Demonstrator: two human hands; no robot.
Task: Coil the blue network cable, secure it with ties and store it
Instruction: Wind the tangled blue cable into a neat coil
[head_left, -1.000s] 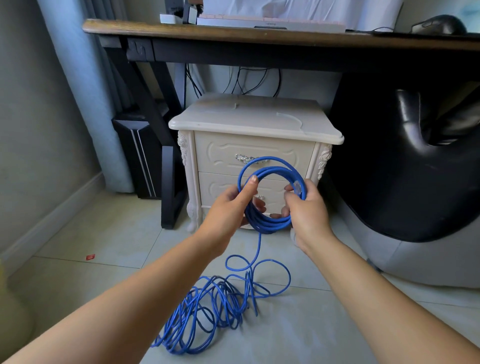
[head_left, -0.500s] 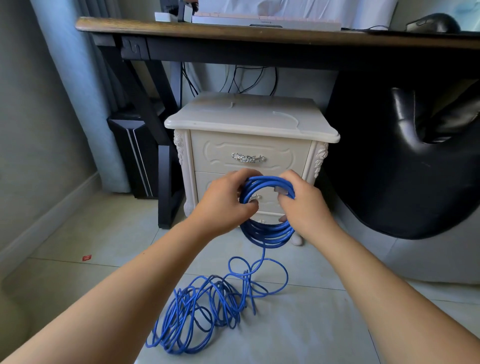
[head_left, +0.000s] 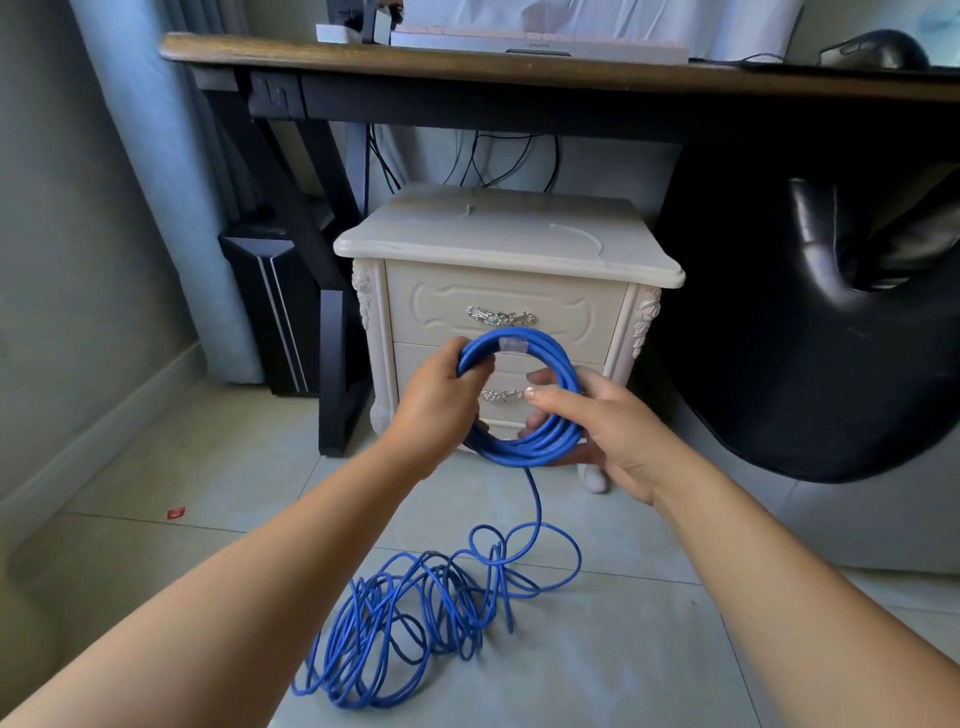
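A coil of blue network cable (head_left: 545, 447) is held up in front of the white nightstand (head_left: 506, 244). My left hand (head_left: 441, 405) grips the coil's left side with fingers curled round the strands. My right hand (head_left: 608, 421) holds the right side, thumb over the loops and fingers behind. A clear plug (head_left: 511, 344) shows at the coil's top. One strand drops from the coil to a loose tangle of the same cable (head_left: 410, 623) on the tiled floor.
The nightstand has two drawers with metal handles (head_left: 500, 316). A dark wooden desk (head_left: 519, 67) spans above it, with a black leg frame (head_left: 332, 364) at left. A black leather chair (head_left: 831, 322) stands on the right. A small red scrap (head_left: 176, 513) lies on the floor.
The coil has turned in my hands and its plug end now sits at the top. My right hand has slid down to the coil's lower right; another loop has come up from the floor.
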